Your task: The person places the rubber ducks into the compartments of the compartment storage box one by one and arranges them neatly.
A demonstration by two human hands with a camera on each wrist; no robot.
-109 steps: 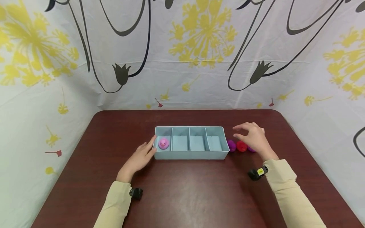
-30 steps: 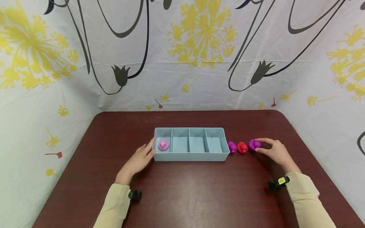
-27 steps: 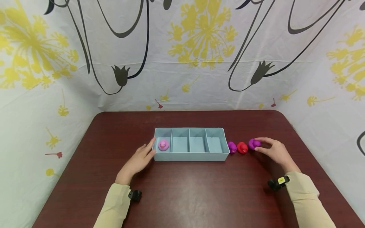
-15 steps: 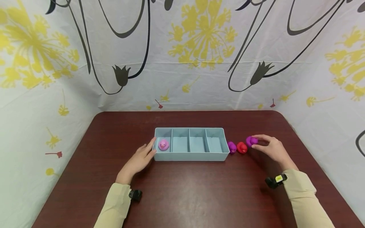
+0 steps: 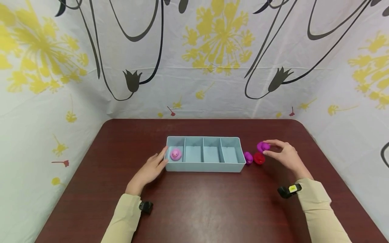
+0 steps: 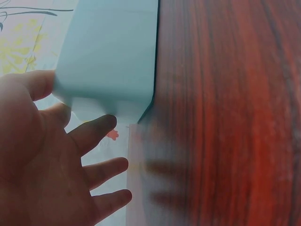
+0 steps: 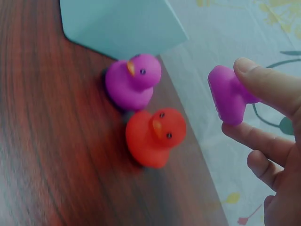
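Observation:
A light blue tray [image 5: 205,167] with compartments in a row stands mid-table, a pink duck [image 5: 175,154] in its leftmost one. The left hand [image 5: 149,172] touches the tray's left end, thumb and fingers spread, as the left wrist view shows too. Between thumb and fingers the right hand [image 5: 287,157] pinches a purple duck [image 5: 263,146], held up off the table behind and above a red duck [image 5: 259,158]. Another purple duck [image 5: 248,158] sits between the tray's right end and the red one. In the right wrist view the held duck [image 7: 228,94] is tilted.
The dark red-brown table [image 5: 200,202] has rounded back corners. Patterned white cloth [image 5: 194,81] hangs behind it and at both sides. Each wrist bears a small black camera.
The right hand took hold of the rightmost purple duck, lifted it and moved it left, above and behind the red duck. The left hand has stayed at the tray's left end.

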